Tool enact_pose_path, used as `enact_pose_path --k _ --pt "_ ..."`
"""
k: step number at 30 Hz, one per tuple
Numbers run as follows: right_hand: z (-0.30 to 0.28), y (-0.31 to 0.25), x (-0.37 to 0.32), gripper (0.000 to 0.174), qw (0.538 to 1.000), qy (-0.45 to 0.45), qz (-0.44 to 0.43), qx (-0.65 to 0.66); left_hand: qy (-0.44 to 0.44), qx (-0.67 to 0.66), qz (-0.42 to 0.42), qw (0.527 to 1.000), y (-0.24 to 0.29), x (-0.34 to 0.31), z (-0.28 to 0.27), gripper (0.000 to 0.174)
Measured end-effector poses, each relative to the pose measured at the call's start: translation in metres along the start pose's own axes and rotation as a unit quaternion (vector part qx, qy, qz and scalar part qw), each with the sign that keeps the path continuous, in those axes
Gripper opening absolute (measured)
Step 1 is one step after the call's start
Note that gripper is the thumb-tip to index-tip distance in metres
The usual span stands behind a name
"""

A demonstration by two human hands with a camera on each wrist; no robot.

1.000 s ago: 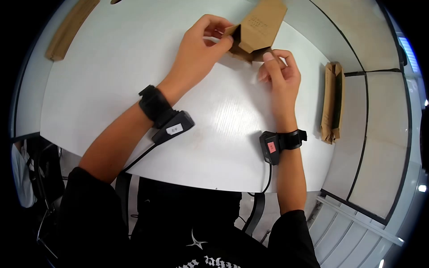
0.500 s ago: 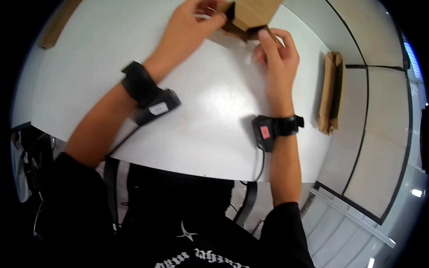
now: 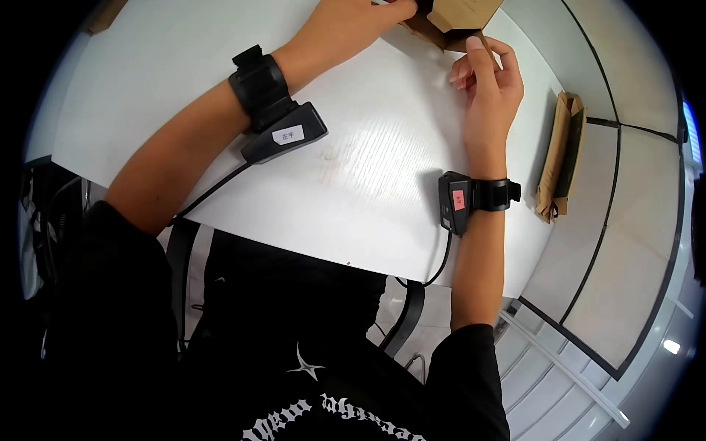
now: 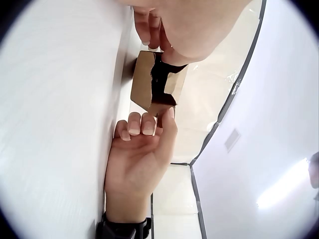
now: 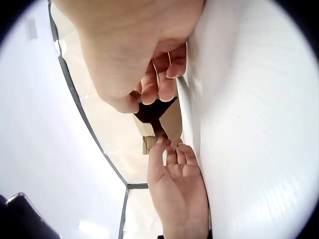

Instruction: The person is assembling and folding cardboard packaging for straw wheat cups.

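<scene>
An open-ended brown cardboard box (image 3: 463, 16) lies at the far side of the white table, partly cut off by the top edge of the head view. My left hand (image 3: 353, 26) pinches the box's left flap between thumb and fingers. On the opposite side, my right hand (image 3: 494, 92) has thumb and index finger on the right flap, the other fingers loosely curled below. In the left wrist view the dark opening of the box (image 4: 142, 82) faces me between both hands. The right wrist view shows the left hand (image 5: 179, 191) at a flap's edge.
A flattened, folded cardboard piece (image 3: 562, 158) lies along the table's right side by a low panel wall (image 3: 588, 187). Another cardboard piece (image 3: 107, 16) shows at the far left. Wrist cameras with cables are strapped to both forearms over the white table (image 3: 368, 169).
The head view has shifted, so the box and left hand now sit higher and are partly out of frame. Both hands stay on the flaps throughout.
</scene>
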State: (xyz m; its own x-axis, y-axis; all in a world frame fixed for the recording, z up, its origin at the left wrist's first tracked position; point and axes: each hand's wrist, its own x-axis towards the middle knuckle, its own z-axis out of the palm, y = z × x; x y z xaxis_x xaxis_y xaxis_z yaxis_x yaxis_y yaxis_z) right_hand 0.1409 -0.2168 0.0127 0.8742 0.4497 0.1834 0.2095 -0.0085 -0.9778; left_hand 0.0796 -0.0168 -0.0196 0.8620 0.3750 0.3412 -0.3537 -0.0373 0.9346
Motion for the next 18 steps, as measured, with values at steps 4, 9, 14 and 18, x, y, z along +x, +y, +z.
enact_pose_path --k 4,9,14,18 --pt "-0.0027 0.004 0.0011 0.021 1.0 -0.005 -0.008 0.007 0.0 -0.002 -0.004 1.0 0.001 -0.0006 0.0008 0.021" --pt "-0.0037 0.0075 0.0028 0.02 0.999 -0.015 -0.022 0.03 0.003 -0.001 -0.006 1.0 -0.0008 -0.0012 -0.0005 0.021" --pt "-0.0051 0.0086 0.0045 0.019 0.999 -0.007 -0.015 0.044 -0.006 -0.036 -0.036 0.999 -0.0001 -0.0014 -0.0008 0.021" --pt "-0.0045 0.0092 0.0046 0.021 0.999 -0.01 -0.012 0.051 -0.004 0.023 -0.038 0.999 0.0072 0.0003 -0.0001 0.02"
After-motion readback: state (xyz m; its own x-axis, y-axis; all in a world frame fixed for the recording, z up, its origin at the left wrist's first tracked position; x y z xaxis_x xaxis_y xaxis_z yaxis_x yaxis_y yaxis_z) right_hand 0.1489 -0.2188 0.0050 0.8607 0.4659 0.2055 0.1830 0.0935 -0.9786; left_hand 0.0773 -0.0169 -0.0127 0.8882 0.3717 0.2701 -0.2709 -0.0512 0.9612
